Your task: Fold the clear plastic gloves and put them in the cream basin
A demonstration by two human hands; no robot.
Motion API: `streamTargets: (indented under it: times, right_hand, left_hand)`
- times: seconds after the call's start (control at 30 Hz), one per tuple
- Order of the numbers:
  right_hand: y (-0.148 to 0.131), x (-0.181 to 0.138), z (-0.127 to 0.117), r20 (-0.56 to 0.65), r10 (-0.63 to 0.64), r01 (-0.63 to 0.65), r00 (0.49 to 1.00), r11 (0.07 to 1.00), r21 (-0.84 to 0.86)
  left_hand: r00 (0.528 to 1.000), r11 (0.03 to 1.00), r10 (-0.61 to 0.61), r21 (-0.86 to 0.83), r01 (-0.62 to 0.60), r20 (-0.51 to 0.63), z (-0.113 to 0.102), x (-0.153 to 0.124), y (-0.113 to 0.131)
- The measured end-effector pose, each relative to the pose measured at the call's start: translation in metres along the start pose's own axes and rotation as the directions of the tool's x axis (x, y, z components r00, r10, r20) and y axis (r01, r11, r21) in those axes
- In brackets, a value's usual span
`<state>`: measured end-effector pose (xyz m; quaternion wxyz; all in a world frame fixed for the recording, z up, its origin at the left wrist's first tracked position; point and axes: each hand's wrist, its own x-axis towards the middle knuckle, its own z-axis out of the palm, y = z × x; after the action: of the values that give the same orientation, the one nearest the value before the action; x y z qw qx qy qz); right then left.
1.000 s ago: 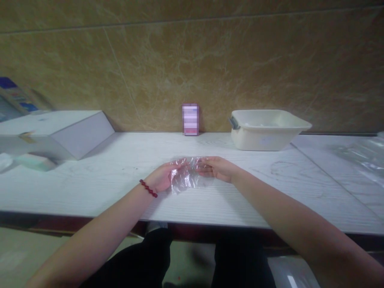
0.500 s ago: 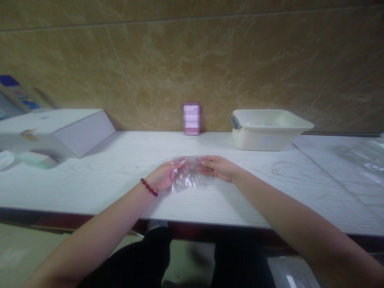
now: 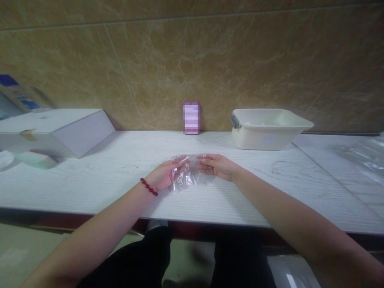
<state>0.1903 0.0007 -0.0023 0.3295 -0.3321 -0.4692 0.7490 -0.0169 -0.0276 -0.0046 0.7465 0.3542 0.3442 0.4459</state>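
Note:
A clear, crinkled plastic bag (image 3: pixel 187 176) is stretched between my hands, just over the white wood-grain table (image 3: pixel 120 188). My left hand (image 3: pixel 166 174), with a dark red bead bracelet (image 3: pixel 149 187) at the wrist, grips the bag's left side, thumb on top. On the other side, my right hand (image 3: pixel 218 166) pinches the bag's right upper edge between thumb and fingers. Glare on the film hides whether anything lies inside it.
Against the tiled wall leans a phone (image 3: pixel 191 118) with a blurred screen. A cream plastic basin (image 3: pixel 264 138) with a grey handle stands back right. At left are a white box (image 3: pixel 81 136) and a pale green item (image 3: pixel 37 159). Clear plastic (image 3: pixel 367 154) lies far right.
Both hands keep their hold on the bag and stay almost in place. The film's folds and glints have shifted slightly.

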Motion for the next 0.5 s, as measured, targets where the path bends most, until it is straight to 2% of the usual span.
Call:
streamTargets:
  times: [0.13,0.5]
  right_hand:
    - [-0.0001,-0.0001,-0.0005,0.025,-0.039,0.038,0.999,0.999,0.009]
    - [-0.0004,0.0022,-0.0021,-0.028,-0.08,0.082,0.996,0.996,0.047]
  left_hand:
    - [1.0,1.0,0.015,0.006,-0.015,0.007,-0.0007,0.0006,0.0]
    - [0.999,0.999,0.039,-0.026,-0.039,0.022,0.0058,-0.0045,0.0033]
